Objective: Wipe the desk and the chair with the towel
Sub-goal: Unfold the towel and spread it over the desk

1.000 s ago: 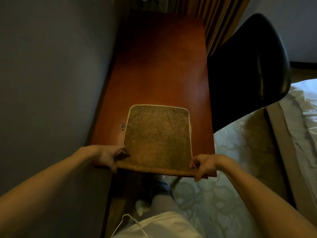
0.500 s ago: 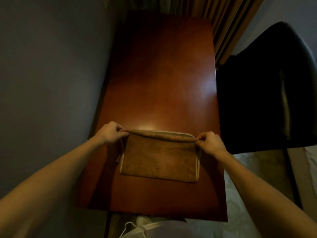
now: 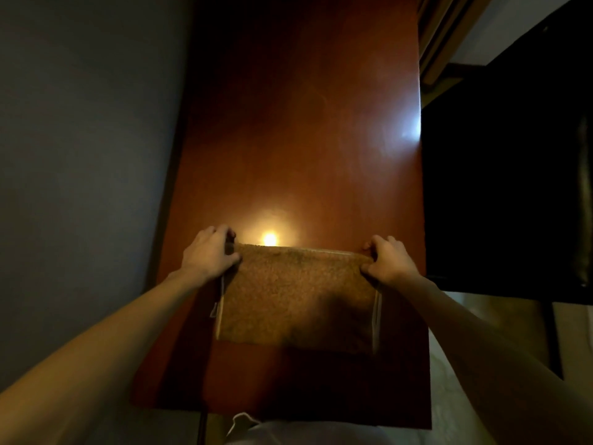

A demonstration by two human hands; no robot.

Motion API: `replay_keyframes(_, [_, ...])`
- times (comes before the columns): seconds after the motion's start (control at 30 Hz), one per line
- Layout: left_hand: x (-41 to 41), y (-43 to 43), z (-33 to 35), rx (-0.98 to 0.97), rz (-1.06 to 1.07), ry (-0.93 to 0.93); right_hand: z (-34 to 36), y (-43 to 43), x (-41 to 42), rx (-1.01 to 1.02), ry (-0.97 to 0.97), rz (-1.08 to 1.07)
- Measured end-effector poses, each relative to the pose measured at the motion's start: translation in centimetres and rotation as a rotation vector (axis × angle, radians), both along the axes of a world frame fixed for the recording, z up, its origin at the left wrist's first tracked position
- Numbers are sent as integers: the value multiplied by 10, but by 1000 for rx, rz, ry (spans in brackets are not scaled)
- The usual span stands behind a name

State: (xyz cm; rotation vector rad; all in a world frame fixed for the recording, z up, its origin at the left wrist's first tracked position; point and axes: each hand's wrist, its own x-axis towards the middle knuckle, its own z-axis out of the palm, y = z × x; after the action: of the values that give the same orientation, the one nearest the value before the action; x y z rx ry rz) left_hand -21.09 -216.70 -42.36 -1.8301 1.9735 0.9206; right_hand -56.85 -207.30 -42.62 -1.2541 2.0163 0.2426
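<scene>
A brown towel [image 3: 298, 300] with a pale border lies folded in half on the near part of the reddish-brown wooden desk [image 3: 305, 139]. My left hand [image 3: 208, 255] pinches the towel's far left corner. My right hand [image 3: 386, 260] pinches its far right corner. Both hands hold the doubled far edge down against the desk top. The black chair [image 3: 507, 175] stands right of the desk, with its seat close to the desk's right edge.
A grey wall [image 3: 83, 155] runs along the desk's left side. Brown curtains [image 3: 446, 33] hang at the far right behind the desk. A pale patterned floor [image 3: 449, 380] shows to the lower right. Lamp reflections shine on the desk top.
The towel lay flat with my hands at its near corners. My hands carried that edge forward and folded the towel in half; they now hold the corners at the far edge.
</scene>
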Motion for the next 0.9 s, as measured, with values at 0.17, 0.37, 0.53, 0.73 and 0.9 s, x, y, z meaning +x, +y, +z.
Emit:
replay_keyframes(0.17, [-11,8,11,68,188,-76,7,-1,5,72,47,-44])
replay_keyframes(0.37, [5,38,12,248,352,-31,3,32,1,133,115,-283])
replay_keyframes(0.53, [17,74,3,286,396,12,-12,75,5,152,-30,-557])
replay_keyframes(0.73, [29,111,-12,267,557,156,-17,116,33,135,-247,-645])
replay_keyframes(0.9, [70,144,-14,256,616,157,-18,140,62,129,-303,-581])
